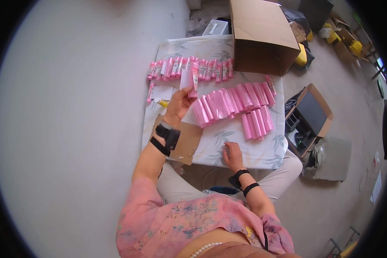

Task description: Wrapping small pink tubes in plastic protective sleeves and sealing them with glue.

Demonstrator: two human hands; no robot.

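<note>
My left hand point(179, 105) reaches over the left part of the table, its fingers closed round the lower end of a pink plastic roll point(194, 81) that stands upright and has a printed label. A white slip of paper point(185, 79) shows beside that roll; whether my hand holds it too I cannot tell. Behind is a row of labelled pink rolls point(174, 68). To the right lie several plain pink rolls point(221, 103), with a smaller group point(257, 123) nearer me. My right hand point(233, 155) rests at the table's front edge, fingers apart and holding nothing.
A brown cardboard sheet point(187, 139) lies under my left forearm. White paper point(162, 92) and a yellow-and-white tube-like object point(161, 102) are beside my left wrist. A large open carton point(266, 34) occupies the far right corner. Another open box point(309, 118) stands right of the table point(215, 157).
</note>
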